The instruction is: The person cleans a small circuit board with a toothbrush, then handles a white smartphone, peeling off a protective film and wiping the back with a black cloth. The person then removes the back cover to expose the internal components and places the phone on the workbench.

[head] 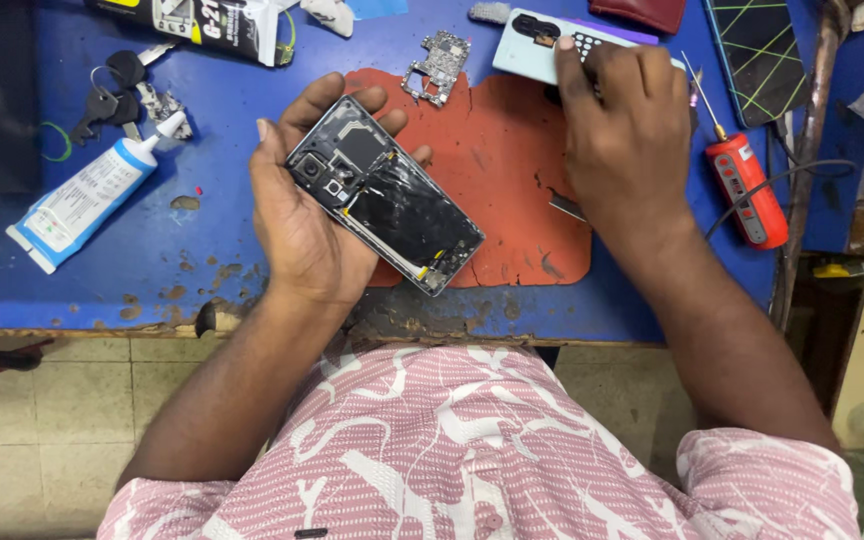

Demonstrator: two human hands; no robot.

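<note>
Over blue bench, opened phone [384, 195] in left hand [302, 215], camera end upper-left

Phone-repair workbench: circuit board [438, 64], screwdriver [745, 183]

The opened phone [385, 195] is black inside with small yellow tabs; the back cover [532, 45] is pale blue-green. The mat [512, 170] is red-orange on a blue table [202, 250]. The screwdriver [747, 190] is red, the glue tube [82, 205] white and blue, the shirt [432, 450] pink with white swirls
</note>
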